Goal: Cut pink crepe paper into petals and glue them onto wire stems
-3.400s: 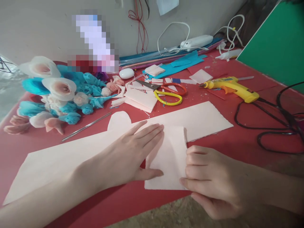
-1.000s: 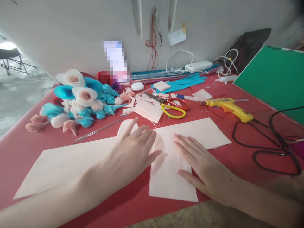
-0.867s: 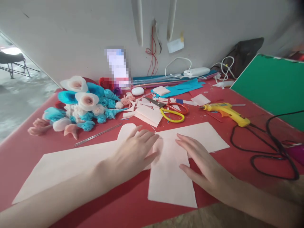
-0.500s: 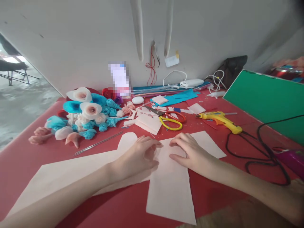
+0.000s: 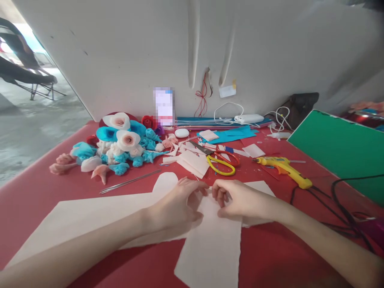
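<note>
A pale pink paper strip (image 5: 210, 248) with slightly wavy edges runs toward me on the red table. At its far edge my left hand (image 5: 183, 206) and my right hand (image 5: 232, 198) almost meet. Bent fingers of the left hand hold the strip near its top, with the thumb lower on it. The right hand's fingers are curled at the same edge, its thumb lying on the paper; the exact grip is partly hidden. Under my left forearm lies a longer pale sheet (image 5: 99, 208). A rounded paper piece (image 5: 165, 182) shows beyond the left hand.
Scissors (image 5: 222, 164) with yellow and red handles lie on paper scraps (image 5: 192, 162). Paper flowers (image 5: 129, 140) and thin metal rods (image 5: 129, 182) are at left. To the right are a yellow glue gun (image 5: 282, 166), black cord (image 5: 342, 200) and green board (image 5: 342, 148).
The view has shifted, so the tabletop things appear farther right. My right hand's fingers have curled in more and come closer to the left hand. The paper strip's near end has swung left.
</note>
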Tool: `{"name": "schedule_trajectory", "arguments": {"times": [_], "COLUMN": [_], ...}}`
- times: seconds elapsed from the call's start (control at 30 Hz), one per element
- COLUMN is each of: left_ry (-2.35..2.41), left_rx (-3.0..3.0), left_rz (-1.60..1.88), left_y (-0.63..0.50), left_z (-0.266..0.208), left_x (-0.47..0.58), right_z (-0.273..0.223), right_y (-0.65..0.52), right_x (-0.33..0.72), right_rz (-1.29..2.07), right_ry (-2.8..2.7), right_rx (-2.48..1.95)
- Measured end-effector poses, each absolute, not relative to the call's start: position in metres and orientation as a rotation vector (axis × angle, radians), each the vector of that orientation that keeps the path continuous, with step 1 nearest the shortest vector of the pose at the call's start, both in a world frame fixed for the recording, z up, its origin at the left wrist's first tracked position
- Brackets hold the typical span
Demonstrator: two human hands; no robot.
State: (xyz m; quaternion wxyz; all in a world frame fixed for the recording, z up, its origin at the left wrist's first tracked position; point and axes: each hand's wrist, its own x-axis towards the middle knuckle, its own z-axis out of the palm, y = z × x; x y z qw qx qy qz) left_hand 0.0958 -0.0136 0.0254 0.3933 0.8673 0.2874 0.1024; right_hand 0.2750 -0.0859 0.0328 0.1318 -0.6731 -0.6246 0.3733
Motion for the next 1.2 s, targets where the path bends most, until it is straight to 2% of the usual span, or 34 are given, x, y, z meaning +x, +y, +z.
{"name": "schedule_trajectory", "arguments": {"times": [0.4,0.57,0.73,0.87,1.2], "left_ry": [0.690,0.617,0.640,0.702,0.705], "left_rx": [2.104,1.907,1.674,1.681,1.660], "left_rz": [0.273,0.112,0.031,0.013,0.050], "left_y": [-0.013,-0.005,-0.002,-0.001,-0.004], "left_z": [0.022,0.031,0.051,0.060,0.069], "left_x": [0.094,0.094,0.089,0.088,0.087], "right_z": [0.031,0.051,0.074,0.087,0.082], "right_y": [-0.085,-0.079,-0.084,-0.091,-0.095], "right_x": [0.279,0.276,0.279,0.281,0.282], "right_rz": [1.225,1.384,1.224,1.152,1.159], "right_ry": [-1.715,-1.605,-1.490,-1.648,-1.707], "right_rx": [-1.848,-1.656,-1.556,-1.522,-1.407]}}
